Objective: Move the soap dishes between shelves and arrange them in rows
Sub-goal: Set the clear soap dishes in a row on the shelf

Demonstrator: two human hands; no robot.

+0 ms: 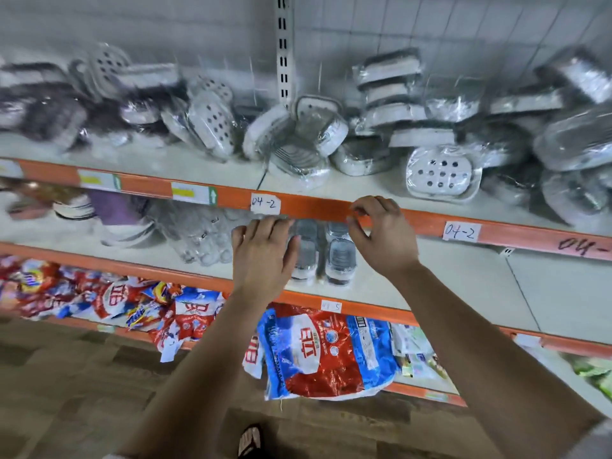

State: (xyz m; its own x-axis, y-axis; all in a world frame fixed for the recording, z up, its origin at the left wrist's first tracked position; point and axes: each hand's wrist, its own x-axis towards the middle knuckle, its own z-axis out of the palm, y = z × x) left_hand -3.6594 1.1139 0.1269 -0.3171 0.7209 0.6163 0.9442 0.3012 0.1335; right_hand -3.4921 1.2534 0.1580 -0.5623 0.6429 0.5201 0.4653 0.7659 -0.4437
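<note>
head view, wrapped soap dishes (341, 258) in two short rows near the front edge of the middle shelf (463, 279), left hand (261, 256) flat, fingers straight against their left side, right hand (384, 236) just beside them on the right, fingers loosely curled, holding nothing, heap of wrapped dishes (442, 173) on the upper shelf (198, 164)

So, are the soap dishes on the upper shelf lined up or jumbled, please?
Jumbled: the soap dishes lie tilted and piled over one another across the upper shelf, in no rows.

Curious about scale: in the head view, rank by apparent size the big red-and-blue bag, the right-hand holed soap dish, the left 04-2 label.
bag
soap dish
label
The bag seems nearer, exaggerating its lead.
</note>
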